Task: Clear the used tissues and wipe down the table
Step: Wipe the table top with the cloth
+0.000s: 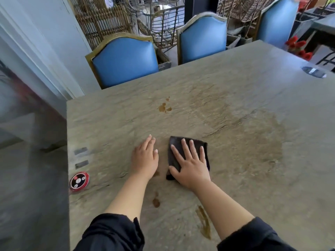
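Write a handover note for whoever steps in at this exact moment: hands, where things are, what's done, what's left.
Right hand: flat, fingers spread, pressing the dark cloth onto the table.
Left hand: empty, palm down on the table beside the cloth.
Done: no used tissues in view; a broad damp patch to the right of the cloth looks already wiped.
Left: brown spots beyond the hands, a small drip between the forearms, and a brown streak near the front edge.
The red round device sits at the left edge; wipe around it.
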{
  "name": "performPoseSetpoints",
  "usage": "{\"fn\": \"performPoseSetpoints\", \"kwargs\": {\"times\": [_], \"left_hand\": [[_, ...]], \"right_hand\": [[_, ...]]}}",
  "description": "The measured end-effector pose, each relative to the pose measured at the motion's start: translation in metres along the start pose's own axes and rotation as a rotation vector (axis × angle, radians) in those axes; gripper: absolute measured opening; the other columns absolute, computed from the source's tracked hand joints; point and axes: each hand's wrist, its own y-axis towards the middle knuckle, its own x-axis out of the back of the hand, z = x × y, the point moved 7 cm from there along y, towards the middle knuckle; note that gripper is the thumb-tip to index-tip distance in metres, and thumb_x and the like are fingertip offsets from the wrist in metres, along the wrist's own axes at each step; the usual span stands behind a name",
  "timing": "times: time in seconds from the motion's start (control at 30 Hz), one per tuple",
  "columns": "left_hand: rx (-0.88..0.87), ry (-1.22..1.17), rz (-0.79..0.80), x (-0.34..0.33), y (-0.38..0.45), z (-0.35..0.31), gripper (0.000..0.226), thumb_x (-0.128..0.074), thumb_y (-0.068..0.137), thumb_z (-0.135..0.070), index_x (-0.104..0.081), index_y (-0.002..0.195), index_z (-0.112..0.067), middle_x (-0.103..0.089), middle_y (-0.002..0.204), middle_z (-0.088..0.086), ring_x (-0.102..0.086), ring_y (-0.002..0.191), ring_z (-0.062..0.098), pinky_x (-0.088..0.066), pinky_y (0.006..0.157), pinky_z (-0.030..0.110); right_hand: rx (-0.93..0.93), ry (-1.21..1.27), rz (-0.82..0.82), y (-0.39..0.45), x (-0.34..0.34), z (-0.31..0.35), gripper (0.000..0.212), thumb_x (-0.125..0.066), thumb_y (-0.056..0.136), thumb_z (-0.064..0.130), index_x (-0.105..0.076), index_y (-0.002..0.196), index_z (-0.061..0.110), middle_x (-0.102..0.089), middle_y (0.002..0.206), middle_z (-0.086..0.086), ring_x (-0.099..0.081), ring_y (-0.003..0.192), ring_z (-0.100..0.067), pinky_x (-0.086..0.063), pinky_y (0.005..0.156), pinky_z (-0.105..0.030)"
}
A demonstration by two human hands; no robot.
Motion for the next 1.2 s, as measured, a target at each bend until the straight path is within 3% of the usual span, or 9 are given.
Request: {"fn": "performPoseSetpoints", "kwargs": {"times": [0.1,0.2,0.37,0.47,0.63,0.8,0.9,0.97,1.2], "left_hand": [[0.109,0.052,0.154,-0.01,0.017,0.021,0.06,-0.025,0.1,-0.047,-0.004,0.153,-0.028,0.012,0.161,-0.006,0.006,0.149,0.019,-0.002,0.12,0.045],[0.164,0.052,0.206,-0.018,0.024,0.031,0.064,-0.017,0.098,-0.055,0.006,0.152,-0.031,0.024,0.158,-0.007,0.021,0.146,0.018,0.011,0.118,0.048],[0.172,0.09,0.158,-0.018,0.043,0.034,0.067,-0.018,0.096,-0.059,0.005,0.153,-0.031,0.02,0.159,-0.008,0.018,0.147,0.016,0.01,0.118,0.049],[0.184,0.116,0.194,-0.019,0.059,0.043,0.07,-0.014,0.093,-0.064,0.013,0.151,-0.034,0.026,0.157,-0.008,0.023,0.145,0.017,0.014,0.116,0.052],[0.164,0.165,0.209,-0.023,0.062,0.042,0.069,-0.008,0.093,-0.063,0.021,0.148,-0.033,0.033,0.154,-0.006,0.028,0.143,0.019,0.015,0.115,0.054],[0.145,0.141,0.232,-0.023,0.066,0.042,0.068,-0.012,0.095,-0.06,0.02,0.148,-0.032,0.033,0.154,-0.007,0.03,0.143,0.018,0.018,0.115,0.049],[0.1,0.04,0.172,-0.016,0.07,0.049,0.063,-0.024,0.099,-0.051,0.003,0.152,-0.032,0.017,0.16,-0.009,0.015,0.147,0.016,0.011,0.118,0.043],[0.09,0.018,0.1,-0.009,0.079,0.06,0.062,-0.029,0.099,-0.05,-0.006,0.153,-0.031,0.008,0.162,-0.01,0.004,0.148,0.015,0.004,0.12,0.04],[0.086,0.148,-0.042,-0.01,0.092,0.065,0.075,0.0,0.084,-0.06,-0.008,0.153,-0.03,0.002,0.162,-0.006,0.002,0.149,0.017,0.004,0.118,0.051]], "right_hand": [[-0.056,0.009,-0.031,0.009,0.005,-0.015,0.073,-0.023,0.088,0.067,0.01,0.149,0.044,0.023,0.158,0.001,0.027,0.144,-0.021,0.017,0.115,-0.051],[-0.162,0.026,-0.052,0.027,0.013,-0.03,0.075,-0.025,0.088,0.068,0.009,0.15,0.042,0.021,0.159,0.0,0.025,0.145,-0.022,0.016,0.115,-0.052],[-0.306,0.018,-0.076,0.058,0.028,-0.072,0.078,-0.024,0.087,0.07,0.007,0.151,0.039,0.019,0.16,-0.003,0.023,0.145,-0.025,0.014,0.115,-0.053],[-0.394,0.02,-0.074,0.083,0.038,-0.096,0.079,-0.024,0.086,0.071,0.006,0.151,0.038,0.017,0.16,-0.005,0.021,0.146,-0.027,0.012,0.115,-0.055],[-0.455,0.033,-0.056,0.118,0.04,-0.089,0.079,-0.022,0.086,0.069,0.006,0.152,0.036,0.018,0.16,-0.006,0.021,0.145,-0.03,0.013,0.113,-0.059],[-0.232,0.004,-0.037,0.13,0.034,-0.025,0.076,-0.021,0.088,0.066,0.009,0.151,0.036,0.022,0.159,-0.005,0.023,0.144,-0.029,0.015,0.113,-0.057],[-0.03,-0.019,-0.034,0.113,0.023,0.021,0.075,-0.021,0.088,0.067,0.009,0.15,0.038,0.022,0.159,-0.003,0.025,0.144,-0.027,0.016,0.113,-0.056],[0.007,-0.02,-0.049,0.108,0.02,0.027,0.076,-0.021,0.087,0.069,0.009,0.15,0.041,0.021,0.159,-0.001,0.025,0.144,-0.025,0.017,0.114,-0.054],[-0.342,0.019,-0.075,0.181,0.04,-0.018,0.08,-0.023,0.086,0.069,0.004,0.152,0.034,0.016,0.16,-0.005,0.019,0.146,-0.029,0.014,0.113,-0.058]]}}
